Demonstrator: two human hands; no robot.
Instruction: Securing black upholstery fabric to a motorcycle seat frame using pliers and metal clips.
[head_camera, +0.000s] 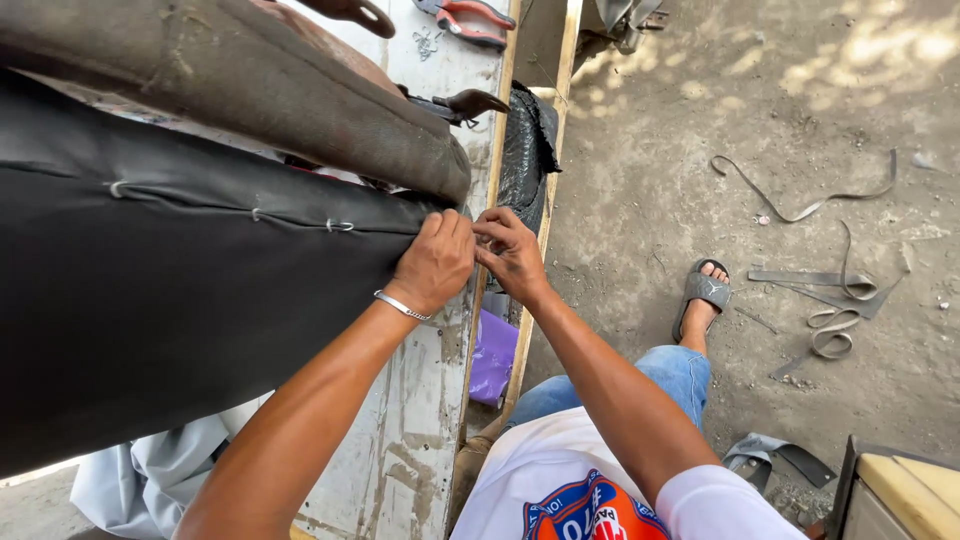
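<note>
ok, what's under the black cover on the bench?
Under the black cover a white worn bench top shows near its edge, with grey cloth sticking out below. Both hands, left and right, pinch its corner. Its filling is hidden.

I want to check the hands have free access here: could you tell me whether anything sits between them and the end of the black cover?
Nothing visible does. The left hand and right hand already pinch the edge of the black cover at its end, below the brown cushion.

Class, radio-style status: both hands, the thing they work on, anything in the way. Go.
Left hand and right hand pinching black cover at its end. Staples along seam. Brown cushion overhangs. Pliers lie clear.
</note>
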